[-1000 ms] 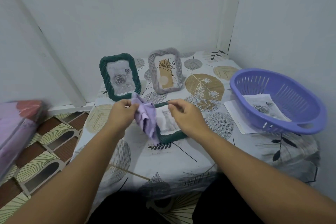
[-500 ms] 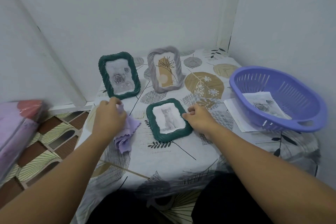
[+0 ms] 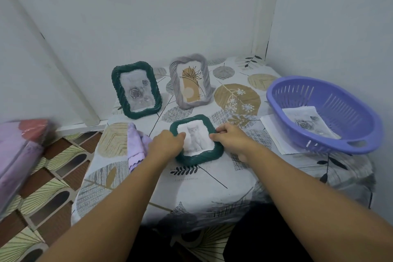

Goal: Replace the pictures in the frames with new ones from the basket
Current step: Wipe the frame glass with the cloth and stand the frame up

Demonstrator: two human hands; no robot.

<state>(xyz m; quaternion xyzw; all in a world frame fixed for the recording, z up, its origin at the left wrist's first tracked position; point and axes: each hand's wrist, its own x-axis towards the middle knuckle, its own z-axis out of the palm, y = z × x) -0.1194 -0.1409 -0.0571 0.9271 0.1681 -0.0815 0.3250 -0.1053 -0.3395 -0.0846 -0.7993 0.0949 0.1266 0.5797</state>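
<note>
A dark green frame with a cat picture lies flat in the middle of the table. My left hand grips its left edge and my right hand grips its right edge. Behind it stand a green frame holding a rose picture and a grey frame holding a plant drawing. At the right sits a purple basket with a rose picture inside.
A lilac cloth lies on the table left of my left hand. A white sheet lies partly under the basket. Walls close off the table's back and right. A pink bundle sits at the far left over tiled floor.
My left hand set the lilac cloth down on the table at the left, let go, and moved right onto the flat frame's left edge. My right hand stayed at the frame's right edge.
</note>
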